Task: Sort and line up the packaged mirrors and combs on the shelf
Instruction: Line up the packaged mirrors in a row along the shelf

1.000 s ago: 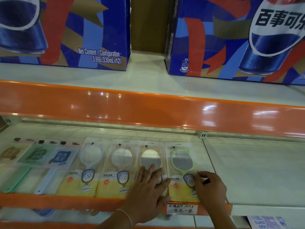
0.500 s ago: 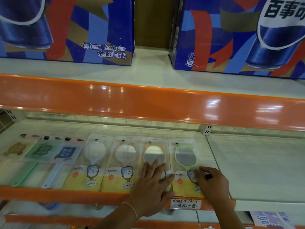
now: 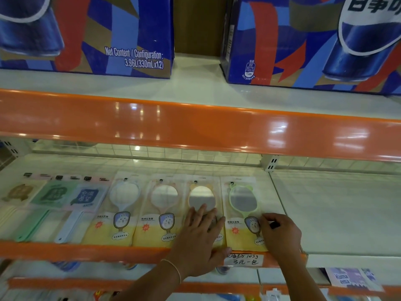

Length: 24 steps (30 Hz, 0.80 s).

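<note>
- The shelf (image 3: 325, 213) carries a row of flat packets along its orange front edge (image 3: 86, 249).
- From the left end lie three packaged combs, tan (image 3: 16, 193), green (image 3: 53, 195) and blue (image 3: 86, 197), overlapping slightly.
- Next come four packaged mirrors, side by side: white (image 3: 123, 205), pink (image 3: 162, 205), yellow (image 3: 202, 197), green (image 3: 243, 205).
- The left hand (image 3: 201, 240) lies flat on the yellow mirror packet, fingers straight and spread, covering its lower half.
- The right hand (image 3: 280, 232) rests at the right edge of the green mirror packet, fingers curled onto it; whether it pinches the packet I cannot tell.
- A handwritten price tag (image 3: 243, 259) sits on the front edge below the hands.
- Two blue soda cartons (image 3: 121, 35) stand on the shelf above.
</note>
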Each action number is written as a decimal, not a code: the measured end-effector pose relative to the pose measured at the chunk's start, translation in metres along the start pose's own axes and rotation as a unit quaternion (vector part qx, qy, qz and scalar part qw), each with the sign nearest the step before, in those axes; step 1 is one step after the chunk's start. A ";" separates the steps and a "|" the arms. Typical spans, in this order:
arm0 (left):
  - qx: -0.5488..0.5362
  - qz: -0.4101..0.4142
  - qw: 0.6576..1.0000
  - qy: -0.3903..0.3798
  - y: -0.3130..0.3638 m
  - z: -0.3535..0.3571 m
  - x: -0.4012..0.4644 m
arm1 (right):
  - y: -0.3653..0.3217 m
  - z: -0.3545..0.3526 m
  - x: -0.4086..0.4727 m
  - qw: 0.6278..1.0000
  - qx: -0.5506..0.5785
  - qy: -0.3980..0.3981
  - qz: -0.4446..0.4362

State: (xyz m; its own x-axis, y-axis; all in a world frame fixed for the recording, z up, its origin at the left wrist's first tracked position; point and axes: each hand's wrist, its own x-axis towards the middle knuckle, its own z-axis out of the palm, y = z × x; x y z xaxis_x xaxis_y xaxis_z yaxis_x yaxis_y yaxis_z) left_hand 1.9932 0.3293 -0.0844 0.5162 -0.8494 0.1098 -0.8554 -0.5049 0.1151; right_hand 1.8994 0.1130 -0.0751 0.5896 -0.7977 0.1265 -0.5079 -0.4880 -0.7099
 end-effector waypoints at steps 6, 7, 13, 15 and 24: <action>-0.016 -0.017 1.000 -0.012 0.001 -0.005 0.001 | -0.001 -0.001 0.000 1.000 -0.001 -0.006 0.004; -0.017 -0.019 1.000 -0.013 0.002 -0.006 0.001 | -0.001 -0.001 0.000 1.000 0.001 -0.006 0.007; -0.016 -0.023 1.000 -0.007 0.007 -0.004 0.005 | -0.004 -0.006 -0.001 0.998 0.047 -0.023 0.025; -0.029 -0.026 0.999 -0.001 0.012 -0.004 0.008 | -0.005 -0.009 0.001 0.996 0.065 -0.054 0.031; -0.010 -0.077 0.997 -0.010 0.015 0.002 0.016 | 0.005 -0.010 0.007 0.995 0.027 -0.095 -0.003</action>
State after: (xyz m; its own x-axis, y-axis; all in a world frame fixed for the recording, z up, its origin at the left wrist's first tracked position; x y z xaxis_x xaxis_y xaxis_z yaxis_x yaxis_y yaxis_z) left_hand 1.9887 0.3075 -0.0824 0.6399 -0.7653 0.0693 -0.7652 -0.6264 0.1489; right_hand 1.8947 0.1015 -0.0704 0.7031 -0.7111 0.0016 -0.4727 -0.4691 -0.7460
